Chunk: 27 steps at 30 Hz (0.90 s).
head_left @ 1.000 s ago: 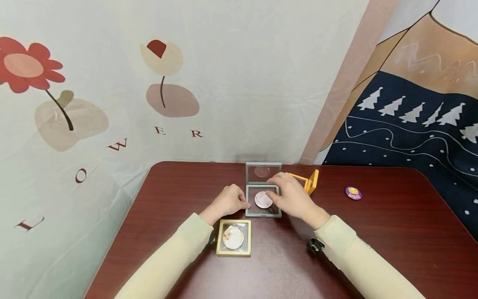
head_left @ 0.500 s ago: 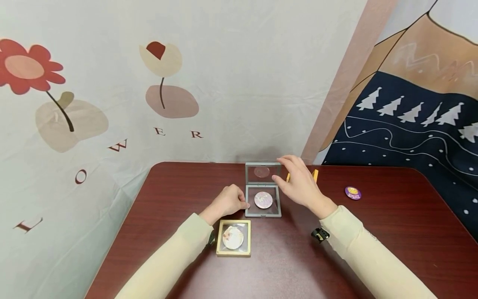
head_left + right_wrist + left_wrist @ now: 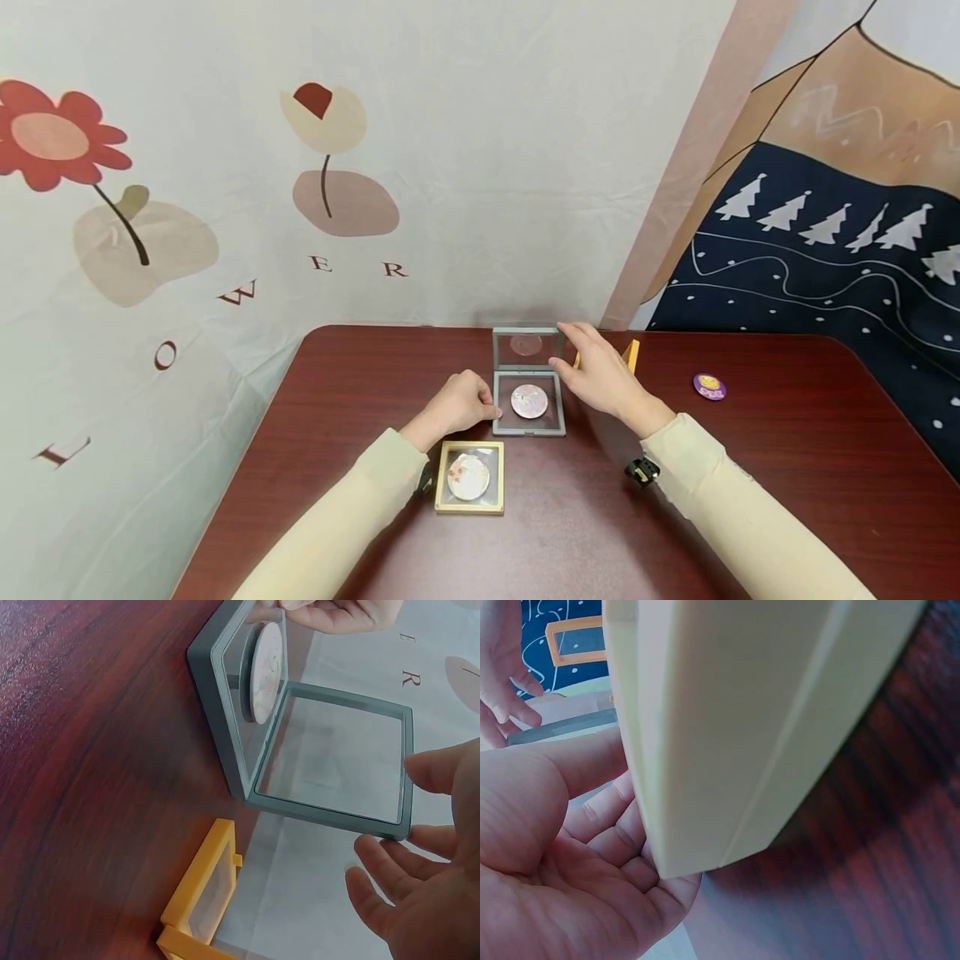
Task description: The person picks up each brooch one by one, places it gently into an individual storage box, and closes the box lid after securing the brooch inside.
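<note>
A grey hinged display case [image 3: 529, 432] lies on the table with its lid [image 3: 330, 816] raised toward the wall. Inside the base sits a round pale pink-and-white badge [image 3: 529, 401], which stands off the clear film in the right wrist view. My left hand [image 3: 467, 400] pinches the left edge of the base near its front corner. With thumb and fingertips at the lid's right edge and upper corner, my right hand [image 3: 603, 375] holds the lid. Just in front lies a pale yellow case [image 3: 469, 510], closed over a round badge; it looms large in the left wrist view.
Behind my right hand an orange case [image 3: 632, 354] stands partly open, mostly hidden in the head view. A purple badge [image 3: 709, 387] with a yellow figure lies farther right on the dark red table [image 3: 787, 467]. Printed cloth hangs behind the table's back edge.
My right hand has moved from over the badge up and right to the edge of the raised lid, uncovering the badge. The left hand keeps its place on the base.
</note>
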Each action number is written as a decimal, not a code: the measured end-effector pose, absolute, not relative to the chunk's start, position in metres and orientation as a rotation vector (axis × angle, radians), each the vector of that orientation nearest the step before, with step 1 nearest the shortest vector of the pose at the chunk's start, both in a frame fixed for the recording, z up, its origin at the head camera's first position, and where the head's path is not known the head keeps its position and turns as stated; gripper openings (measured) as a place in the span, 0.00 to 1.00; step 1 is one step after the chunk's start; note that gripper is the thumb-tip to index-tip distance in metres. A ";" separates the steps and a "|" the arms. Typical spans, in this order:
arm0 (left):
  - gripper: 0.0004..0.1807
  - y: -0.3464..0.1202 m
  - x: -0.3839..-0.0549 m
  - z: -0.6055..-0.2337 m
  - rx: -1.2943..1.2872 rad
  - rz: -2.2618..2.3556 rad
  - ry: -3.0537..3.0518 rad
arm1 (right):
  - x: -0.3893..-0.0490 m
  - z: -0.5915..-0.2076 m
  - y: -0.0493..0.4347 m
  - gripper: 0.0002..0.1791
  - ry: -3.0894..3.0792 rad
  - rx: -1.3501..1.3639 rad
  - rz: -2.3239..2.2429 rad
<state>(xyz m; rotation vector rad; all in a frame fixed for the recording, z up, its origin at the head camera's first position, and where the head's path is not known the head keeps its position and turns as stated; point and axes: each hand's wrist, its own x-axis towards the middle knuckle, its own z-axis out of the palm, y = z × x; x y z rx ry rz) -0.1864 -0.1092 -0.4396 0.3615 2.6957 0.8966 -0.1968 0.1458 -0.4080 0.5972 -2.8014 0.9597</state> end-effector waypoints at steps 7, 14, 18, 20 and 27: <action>0.15 -0.109 -0.186 -0.439 0.365 0.879 2.705 | -0.191 -0.404 0.145 0.27 -2.721 0.634 1.001; 0.15 -0.109 -0.185 -0.438 0.361 0.882 2.699 | -0.182 -0.404 0.147 0.18 -2.684 0.646 1.031; 0.14 -0.110 -0.185 -0.438 0.357 0.882 2.688 | -0.177 -0.407 0.148 0.13 -2.667 0.665 1.003; 0.14 -0.110 -0.185 -0.439 0.356 0.887 2.680 | -0.175 -0.409 0.148 0.12 -2.669 0.673 0.982; 0.13 -0.111 -0.185 -0.438 0.373 0.884 2.666 | -0.167 -0.415 0.150 0.09 -2.627 0.766 0.920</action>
